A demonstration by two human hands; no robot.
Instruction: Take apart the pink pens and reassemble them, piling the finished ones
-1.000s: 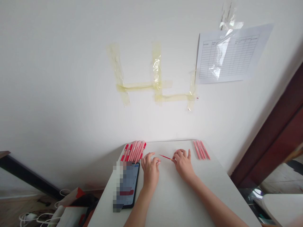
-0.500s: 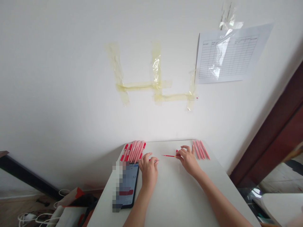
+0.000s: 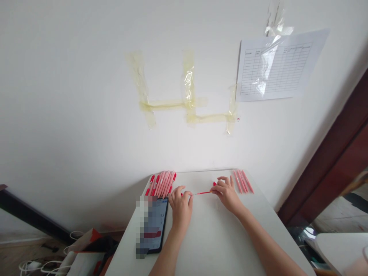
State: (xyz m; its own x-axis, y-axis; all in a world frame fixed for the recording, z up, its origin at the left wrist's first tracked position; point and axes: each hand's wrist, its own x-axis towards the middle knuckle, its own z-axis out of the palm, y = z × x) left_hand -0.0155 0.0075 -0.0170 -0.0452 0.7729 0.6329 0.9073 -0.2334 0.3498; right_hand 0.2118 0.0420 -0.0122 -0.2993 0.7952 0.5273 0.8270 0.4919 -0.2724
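My right hand (image 3: 226, 192) pinches one end of a thin red refill (image 3: 202, 193) that points left over the white table (image 3: 212, 237). My left hand (image 3: 181, 205) is curled, its fingertips pinched on a small pale piece at the refill's other tip. A row of pink pens with red caps (image 3: 161, 184) lies just beyond my left hand. Several pink pen barrels (image 3: 243, 181) lie right of my right hand.
A phone (image 3: 152, 225) lies on the table's left side by my left wrist. The wall rises straight behind the table with tape strips (image 3: 189, 96) and a printed sheet (image 3: 276, 69). Dark door frame (image 3: 330, 165) at right. Cables and bags (image 3: 71, 257) on the floor at left.
My right hand swung out toward the pink barrels, then brought the refill back left. The refill's tip now meets my left hand's fingertips.
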